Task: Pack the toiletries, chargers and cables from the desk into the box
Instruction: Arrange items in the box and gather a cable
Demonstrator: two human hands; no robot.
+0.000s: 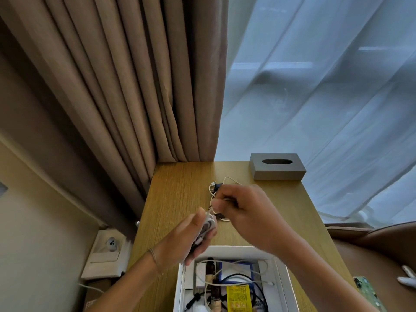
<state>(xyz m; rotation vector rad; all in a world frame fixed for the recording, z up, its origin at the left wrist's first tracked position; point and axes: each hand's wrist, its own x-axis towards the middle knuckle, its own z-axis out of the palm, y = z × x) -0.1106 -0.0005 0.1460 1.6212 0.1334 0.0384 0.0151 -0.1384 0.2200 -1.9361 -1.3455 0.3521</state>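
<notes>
White cable (pixel 209 224) coiled above open box (pixel 281 278)

Soft window daylight from the right; hands motion-blurred, edges warped.

Wood grain, cloth and plastic

The surface (pixel 180 199) looks like matt, fine-grained wood; the curtain (pixel 135 86) is heavy matt cloth, the tissue box (pixel 278 171) dull grey, the white cable (pixel 208 224) smooth, probably plastic-sheathed, the box (pixel 282 280) smooth white card.

Brown pleated curtain (pixel 126 82) hung left; sheer white curtain (pixel 326 97) glowed with daylight; wooden desk (pixel 180 199) stood below.
</notes>
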